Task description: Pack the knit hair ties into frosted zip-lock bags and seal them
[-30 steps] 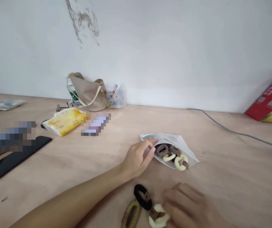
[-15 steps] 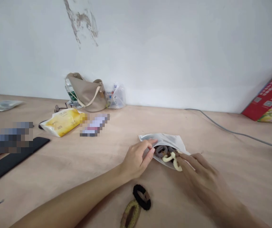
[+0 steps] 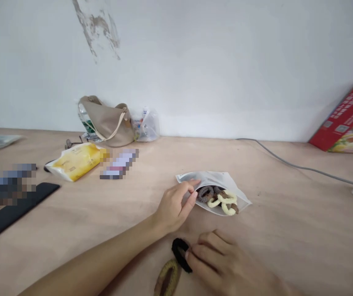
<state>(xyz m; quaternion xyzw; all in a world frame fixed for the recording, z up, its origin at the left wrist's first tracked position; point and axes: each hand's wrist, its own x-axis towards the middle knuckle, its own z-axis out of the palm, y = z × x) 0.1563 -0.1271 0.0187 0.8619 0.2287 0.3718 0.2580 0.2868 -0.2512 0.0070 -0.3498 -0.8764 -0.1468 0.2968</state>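
the left hand is nearly shut, pinching the edge of a white pouch and holding its mouth open. the right hand is half curled, with its fingertips on a black hair tie on the table, below the left hand. it is hard to tell if they grip it. the tie looks light, soft and stretchy, so its thick ring should be easy to pinch. a brown hair tie lies just beside it, and more hair ties sit in the pouch.

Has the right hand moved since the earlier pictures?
Yes: the right hand has pulled back from the white pouch, toward the viewer, onto the black hair tie.
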